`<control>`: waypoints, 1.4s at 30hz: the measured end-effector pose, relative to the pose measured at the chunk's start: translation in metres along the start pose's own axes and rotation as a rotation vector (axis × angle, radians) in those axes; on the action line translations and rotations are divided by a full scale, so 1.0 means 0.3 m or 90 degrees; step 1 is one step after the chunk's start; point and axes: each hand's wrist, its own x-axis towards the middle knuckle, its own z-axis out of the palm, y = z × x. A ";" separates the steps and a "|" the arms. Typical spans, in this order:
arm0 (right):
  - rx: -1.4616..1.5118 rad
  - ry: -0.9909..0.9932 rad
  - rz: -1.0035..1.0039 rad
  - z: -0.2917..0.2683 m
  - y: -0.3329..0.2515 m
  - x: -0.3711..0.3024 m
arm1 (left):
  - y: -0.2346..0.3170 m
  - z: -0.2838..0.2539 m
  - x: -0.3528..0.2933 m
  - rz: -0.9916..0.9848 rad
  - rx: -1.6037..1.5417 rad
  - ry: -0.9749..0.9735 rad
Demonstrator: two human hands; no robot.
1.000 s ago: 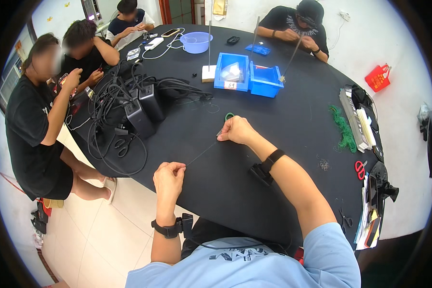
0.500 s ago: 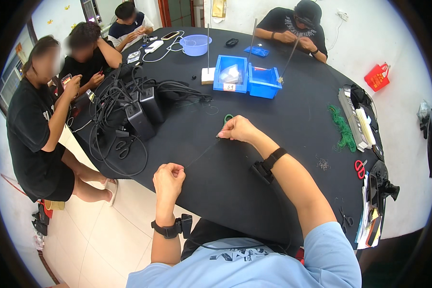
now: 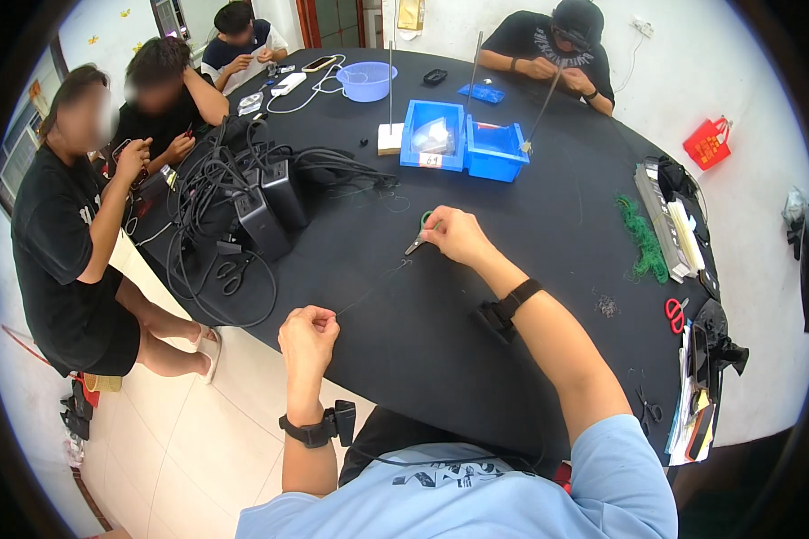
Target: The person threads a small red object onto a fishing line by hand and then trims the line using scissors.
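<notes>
My left hand [image 3: 308, 337] is pinched at the near edge of the table, with one end of a thin dark thread [image 3: 361, 297] between its fingertips. The thread runs up and right over the black tabletop and ends in a small curl just below the scissors' tip. My right hand [image 3: 458, 237] has its fingers closed on the small green-handled scissors [image 3: 413, 245], whose blades point down and left. Part of the handle is hidden behind my fingers.
Black power bricks [image 3: 262, 229] with tangled cables lie left. Two blue bins [image 3: 494, 169] with upright rods stand ahead, near a purple basin [image 3: 366, 83]. Green thread [image 3: 640, 241], red scissors [image 3: 674, 314] and dark scissors [image 3: 649, 409] lie right. Several people surround the table.
My right hand has let go of the thread's far end and moved slightly up and right onto the scissors. The thread now lies slacker. My left hand has shifted a little left.
</notes>
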 end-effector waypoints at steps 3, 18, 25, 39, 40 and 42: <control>-0.156 0.069 -0.035 -0.012 0.051 -0.004 | -0.010 -0.006 -0.002 -0.003 0.000 0.018; -0.196 0.104 -0.146 0.010 0.018 0.179 | -0.028 -0.074 -0.008 -0.006 -0.076 -0.065; -0.248 0.131 -0.174 0.123 -0.019 0.315 | -0.076 -0.130 -0.004 -0.044 -0.166 -0.091; -0.035 0.113 -0.041 0.181 -0.120 0.369 | -0.050 -0.135 0.037 -0.029 -0.210 -0.070; -0.097 0.100 -0.110 0.186 -0.117 0.361 | -0.041 -0.135 0.040 -0.032 -0.213 -0.075; -0.162 0.072 -0.151 0.197 -0.114 0.352 | -0.037 -0.135 0.040 -0.035 -0.218 -0.078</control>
